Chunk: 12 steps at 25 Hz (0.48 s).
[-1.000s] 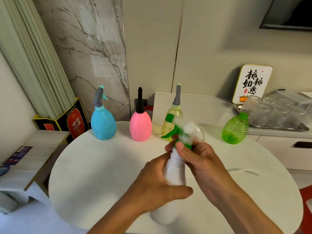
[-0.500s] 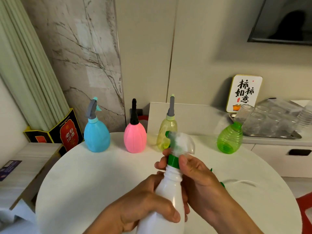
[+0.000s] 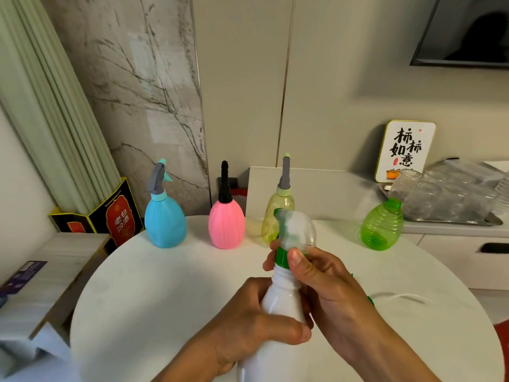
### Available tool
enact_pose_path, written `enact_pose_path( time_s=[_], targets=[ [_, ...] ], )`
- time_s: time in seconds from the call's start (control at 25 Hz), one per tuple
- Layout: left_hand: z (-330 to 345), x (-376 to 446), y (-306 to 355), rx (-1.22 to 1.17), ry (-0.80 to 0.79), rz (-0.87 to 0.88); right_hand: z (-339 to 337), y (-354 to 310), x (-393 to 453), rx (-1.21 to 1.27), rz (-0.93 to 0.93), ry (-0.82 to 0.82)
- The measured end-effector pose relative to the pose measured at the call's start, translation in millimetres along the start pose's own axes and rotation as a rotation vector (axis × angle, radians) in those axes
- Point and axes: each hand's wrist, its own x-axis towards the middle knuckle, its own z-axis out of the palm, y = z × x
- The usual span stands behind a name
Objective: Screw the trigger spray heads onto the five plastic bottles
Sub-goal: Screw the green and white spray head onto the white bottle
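I hold a white bottle upright over the table, my left hand wrapped around its body. My right hand pinches the green collar of a clear trigger spray head seated on the bottle's neck. At the back of the table stand a blue bottle, a pink bottle and a yellow bottle, each with a spray head on. A green bottle at the back right has an open neck. Another spray head's white tube lies behind my right wrist.
The round white table carries everything. A tray of clear glasses and a framed sign sit on the counter at the right. A black and yellow box and a low side table are at the left.
The white bottle has come closer to me and sits lower in view. My right hand has shifted from the blurred spray head down to its green collar.
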Motion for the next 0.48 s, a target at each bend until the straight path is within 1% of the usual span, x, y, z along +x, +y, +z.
enact_pose_path(
  time_s=[0.12, 0.24, 0.4, 0.48],
  targets=[
    [-0.8, 3.0, -1.4, 0.043, 0.02, 0.01, 1.3, 0.9, 0.4, 0.039, 0.004, 0.006],
    [-10.6, 8.6, 0.4, 0.155, 0.059, -0.006, 0.5, 8.3, 4.8, 0.05, -0.062, 0.072],
    [-17.1, 10.4, -5.1, 0.366, 0.209, 0.024, -10.1, 6.0, 11.9, 0.057, -0.147, 0.13],
    [-9.5, 10.3, -9.6, 0.474, 0.285, 0.094, -13.8, 2.2, 11.8, 0.086, -0.132, 0.094]
  ],
)
